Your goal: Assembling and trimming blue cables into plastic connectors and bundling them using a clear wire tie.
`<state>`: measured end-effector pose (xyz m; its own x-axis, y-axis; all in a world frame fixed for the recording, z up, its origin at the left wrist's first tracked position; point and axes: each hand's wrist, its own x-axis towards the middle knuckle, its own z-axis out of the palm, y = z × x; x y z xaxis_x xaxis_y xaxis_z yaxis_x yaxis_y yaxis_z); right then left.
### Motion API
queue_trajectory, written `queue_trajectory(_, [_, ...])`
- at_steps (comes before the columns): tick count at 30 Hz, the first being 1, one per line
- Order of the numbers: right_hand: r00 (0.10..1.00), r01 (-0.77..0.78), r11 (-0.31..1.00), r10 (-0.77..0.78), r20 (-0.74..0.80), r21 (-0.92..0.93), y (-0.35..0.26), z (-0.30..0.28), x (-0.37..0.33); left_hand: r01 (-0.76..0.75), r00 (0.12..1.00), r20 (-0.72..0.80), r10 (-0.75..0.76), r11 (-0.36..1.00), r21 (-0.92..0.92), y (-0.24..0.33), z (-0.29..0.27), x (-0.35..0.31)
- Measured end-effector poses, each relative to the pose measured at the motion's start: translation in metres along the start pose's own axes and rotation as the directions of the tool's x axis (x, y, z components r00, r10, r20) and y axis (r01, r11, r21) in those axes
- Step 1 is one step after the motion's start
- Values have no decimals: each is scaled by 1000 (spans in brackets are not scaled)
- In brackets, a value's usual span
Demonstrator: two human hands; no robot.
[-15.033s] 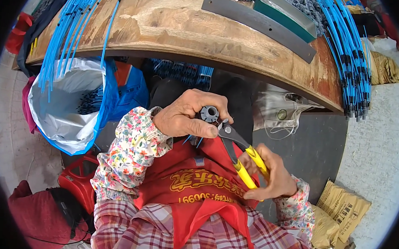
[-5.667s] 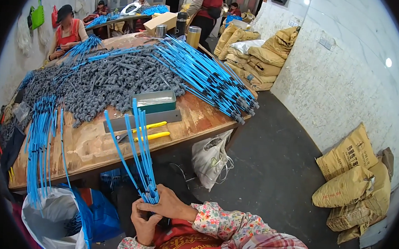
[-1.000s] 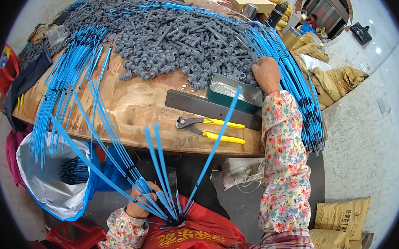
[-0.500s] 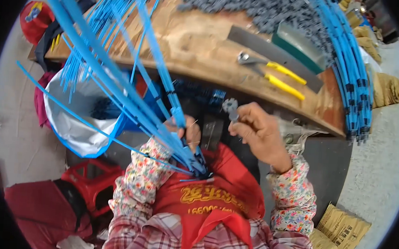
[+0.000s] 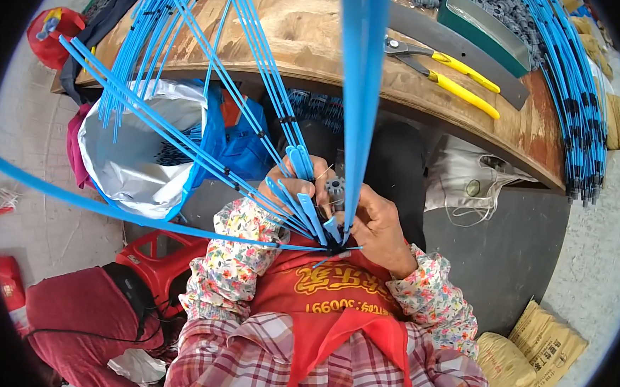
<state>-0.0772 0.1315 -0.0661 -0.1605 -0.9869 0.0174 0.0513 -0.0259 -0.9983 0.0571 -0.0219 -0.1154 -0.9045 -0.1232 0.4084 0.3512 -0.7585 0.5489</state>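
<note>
Slim blue plastic rods (image 5: 270, 92), joined by small black pieces, fan out from a gathered end at my apron. My left hand (image 5: 292, 187) is closed around their lower ends. Close beside it, my right hand (image 5: 382, 230) has its fingers bent inward at the same ends. A grey notched plastic connector (image 5: 335, 188) sits between the two hands, at the right fingertips; how far it is joined to a rod is hidden. One broad blue rod (image 5: 360, 76) rises blurred toward the camera in front of the right hand.
The wooden table (image 5: 299, 30) bears yellow-handled shears (image 5: 466, 82), a green box (image 5: 483, 34), grey connectors and a blue rod bundle (image 5: 571, 96) at right. A white-lined blue bag (image 5: 99, 152) stands left, near a red stool (image 5: 153, 262). Tan sacks (image 5: 542, 349) lie lower right.
My right hand has come left and down with the grey connector, from beside the rods to right against my left hand. The rods have swung, some now rising straight up in view.
</note>
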Motion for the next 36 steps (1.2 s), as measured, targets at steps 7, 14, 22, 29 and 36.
queue_trajectory(7, [999,-1,991,7,51,-133,-15,-2,3,-30,962,-268,56,994,101,7,19,-1])
queue_trajectory(14, [991,94,981,-75,114,-168,-17,-4,9,132,949,-316,-3,913,387,19,33,-6])
queue_trajectory(22, [985,175,955,-171,36,-239,-12,9,3,-109,850,-373,371,819,564,-2,47,-18])
queue_trajectory(29, [951,257,961,-234,202,-97,-15,18,16,-190,866,-292,407,806,561,-2,41,-34])
queue_trajectory(36, [939,200,980,-189,286,-10,-11,20,25,-145,898,-231,373,749,647,7,37,-42])
